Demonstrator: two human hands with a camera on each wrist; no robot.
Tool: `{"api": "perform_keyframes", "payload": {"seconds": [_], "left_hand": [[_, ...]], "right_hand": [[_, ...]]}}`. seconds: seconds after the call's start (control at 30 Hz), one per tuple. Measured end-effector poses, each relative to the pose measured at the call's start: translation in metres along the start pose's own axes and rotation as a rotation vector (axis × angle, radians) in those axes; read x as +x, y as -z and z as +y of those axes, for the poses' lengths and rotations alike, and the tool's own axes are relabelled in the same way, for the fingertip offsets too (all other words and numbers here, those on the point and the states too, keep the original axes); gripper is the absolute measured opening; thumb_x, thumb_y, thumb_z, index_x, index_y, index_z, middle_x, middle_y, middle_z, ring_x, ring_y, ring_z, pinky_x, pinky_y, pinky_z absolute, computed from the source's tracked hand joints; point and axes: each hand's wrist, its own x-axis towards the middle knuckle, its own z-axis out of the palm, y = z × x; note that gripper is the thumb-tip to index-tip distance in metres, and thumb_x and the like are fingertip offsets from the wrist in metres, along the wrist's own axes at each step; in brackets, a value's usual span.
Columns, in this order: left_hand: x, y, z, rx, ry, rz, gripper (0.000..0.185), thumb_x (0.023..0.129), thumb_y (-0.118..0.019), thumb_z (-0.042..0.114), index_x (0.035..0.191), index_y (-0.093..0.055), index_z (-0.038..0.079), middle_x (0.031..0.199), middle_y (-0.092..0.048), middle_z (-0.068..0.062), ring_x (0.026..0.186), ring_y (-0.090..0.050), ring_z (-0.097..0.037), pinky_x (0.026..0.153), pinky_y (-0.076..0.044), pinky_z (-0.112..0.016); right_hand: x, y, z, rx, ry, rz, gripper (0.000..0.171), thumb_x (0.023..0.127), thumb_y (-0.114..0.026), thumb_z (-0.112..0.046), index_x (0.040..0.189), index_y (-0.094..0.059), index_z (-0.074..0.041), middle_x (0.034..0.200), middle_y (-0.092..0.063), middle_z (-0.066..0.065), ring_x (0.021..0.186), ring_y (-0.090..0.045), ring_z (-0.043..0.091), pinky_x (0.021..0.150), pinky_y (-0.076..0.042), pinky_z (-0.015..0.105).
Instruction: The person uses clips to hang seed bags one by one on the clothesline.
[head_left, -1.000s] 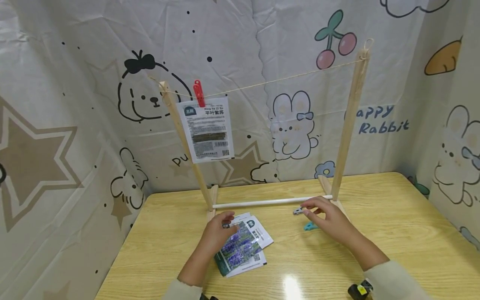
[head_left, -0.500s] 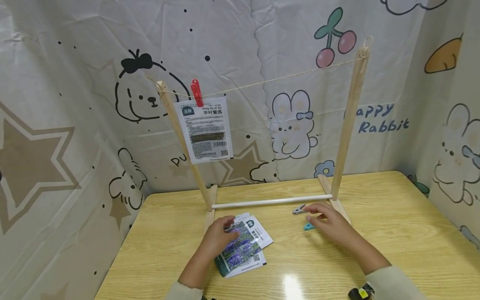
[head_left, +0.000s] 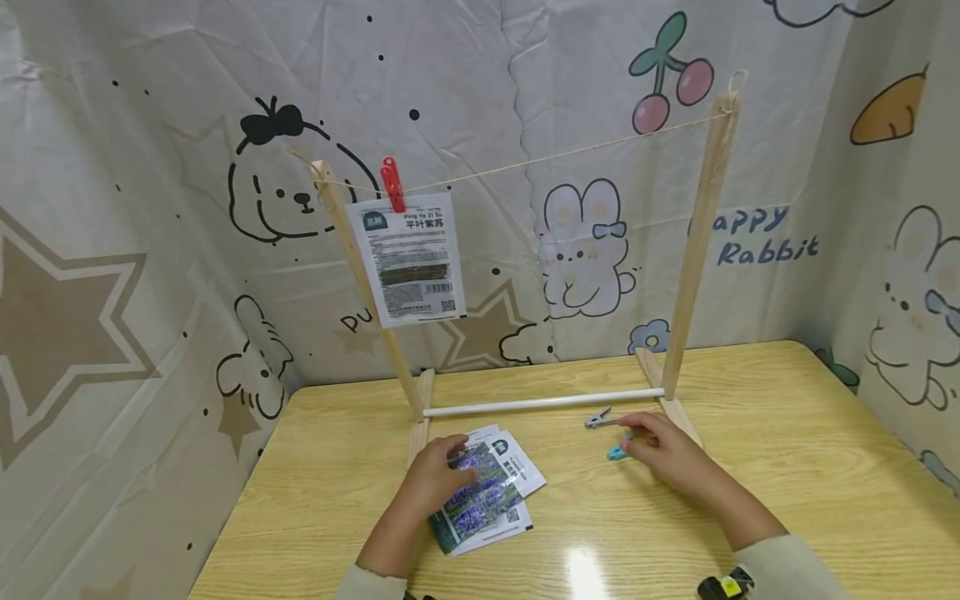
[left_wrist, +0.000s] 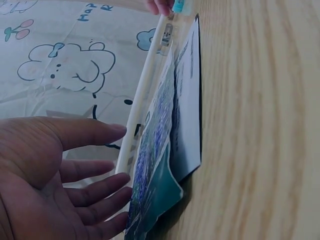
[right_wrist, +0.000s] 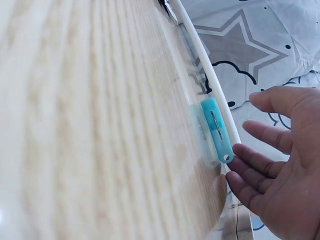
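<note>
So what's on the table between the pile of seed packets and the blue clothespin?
Only bare wooden table separates the seed packets from the blue clothespin, seen from the head view.

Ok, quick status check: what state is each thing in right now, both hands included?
Left hand: open, fingers resting on the seed packets.
Right hand: open, fingertips at the teal clip.
Seed packets: loose stack, flat on the table.
Teal clip: lying flat, not gripped.
Grey clip: lying on the table, untouched.
Red clip: clamped on the string.
Hung packet: hanging from the red clip.
</note>
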Motion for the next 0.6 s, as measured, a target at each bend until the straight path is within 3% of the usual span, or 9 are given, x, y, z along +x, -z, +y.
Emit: {"api": "perform_keyframes", "payload": {"seconds": [0.13,0.37,0.6], "left_hand": [[0.001,0.000,-0.002,0.021,-0.001,-0.006,0.062,0.084,-0.080,0.013,0.139,-0.057,0.000,0.129,-0.062,-0.021,0.121,-0.061,-0.038,0.102,-0.050,-0.054],[-0.002,-0.004,0.000,0.136,-0.064,0.012,0.056,0.079,-0.082,0.009,0.130,-0.063,-0.005,0.127,-0.063,-0.023,0.120,-0.060,-0.040,0.103,-0.048,-0.056],[-0.001,-0.008,-0.001,0.236,-0.102,0.045,0.054,0.076,-0.084,0.009,0.126,-0.066,-0.004,0.124,-0.063,-0.022,0.118,-0.059,-0.040,0.102,-0.048,-0.055]], "right_hand": [[-0.001,0.001,0.002,-0.005,-0.003,-0.013,0.046,0.103,-0.059,-0.026,0.141,-0.053,-0.001,0.140,-0.051,0.021,0.129,-0.054,0.039,0.099,-0.051,0.032],[-0.001,0.003,0.010,-0.019,0.014,-0.030,0.050,0.102,-0.061,-0.026,0.145,-0.050,-0.002,0.141,-0.052,0.019,0.132,-0.052,0.041,0.105,-0.048,0.038],[-0.001,0.004,0.013,-0.012,0.029,-0.045,0.048,0.101,-0.062,-0.021,0.144,-0.051,-0.003,0.141,-0.051,0.018,0.134,-0.050,0.041,0.105,-0.044,0.025]]}}
